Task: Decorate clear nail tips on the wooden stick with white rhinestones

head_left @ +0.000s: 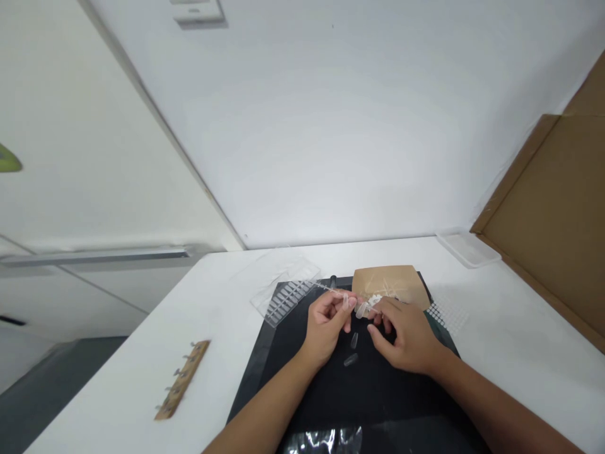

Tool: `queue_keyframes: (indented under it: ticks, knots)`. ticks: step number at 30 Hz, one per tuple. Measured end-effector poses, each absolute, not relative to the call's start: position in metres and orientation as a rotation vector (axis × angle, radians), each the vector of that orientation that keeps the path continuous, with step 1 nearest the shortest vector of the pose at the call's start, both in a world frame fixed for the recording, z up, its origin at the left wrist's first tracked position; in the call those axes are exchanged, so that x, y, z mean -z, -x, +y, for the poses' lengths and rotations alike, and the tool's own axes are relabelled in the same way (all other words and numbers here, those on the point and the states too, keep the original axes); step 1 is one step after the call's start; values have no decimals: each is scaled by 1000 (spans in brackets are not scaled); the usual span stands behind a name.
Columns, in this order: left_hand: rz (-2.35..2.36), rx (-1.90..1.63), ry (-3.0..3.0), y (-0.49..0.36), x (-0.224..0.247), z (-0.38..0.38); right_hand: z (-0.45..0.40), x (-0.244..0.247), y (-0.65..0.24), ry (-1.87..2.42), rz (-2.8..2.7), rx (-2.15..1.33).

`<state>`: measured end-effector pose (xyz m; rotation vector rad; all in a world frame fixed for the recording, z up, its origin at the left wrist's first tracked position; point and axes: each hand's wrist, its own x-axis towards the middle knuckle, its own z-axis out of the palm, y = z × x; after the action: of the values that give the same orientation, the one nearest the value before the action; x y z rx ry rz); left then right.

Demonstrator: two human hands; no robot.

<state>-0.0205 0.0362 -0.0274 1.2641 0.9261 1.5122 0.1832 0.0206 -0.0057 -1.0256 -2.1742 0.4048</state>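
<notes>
Over the black mat [326,397], my left hand [328,321] pinches a thin clear plastic strip [347,301] that seems to carry false nail tips. Close beside it, my right hand [401,334] has its fingers curled at the strip's other side, next to some clear nail tips [362,309]. Its fingertips are partly hidden, but they appear closed on the same strip. Below the hands, one loose clear nail tip [354,340] lies on the mat, and another nail tip [350,360] rests nearer to me.
Behind the hands lies a brown paper tray [411,280] with thin clear sticks. A clear case of nail tips [288,296] sits left, a sheet of white dots [449,315] right. A wooden strip with metal pegs [182,381], a plastic tray [467,249] and cardboard [553,221] stand around.
</notes>
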Motion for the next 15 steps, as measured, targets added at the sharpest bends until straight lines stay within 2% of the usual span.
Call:
queue_keyframes:
  ticks: [15]
  knots:
    - [899, -1410, -1328, 15, 21, 31, 23, 19, -180, 962, -1982, -269]
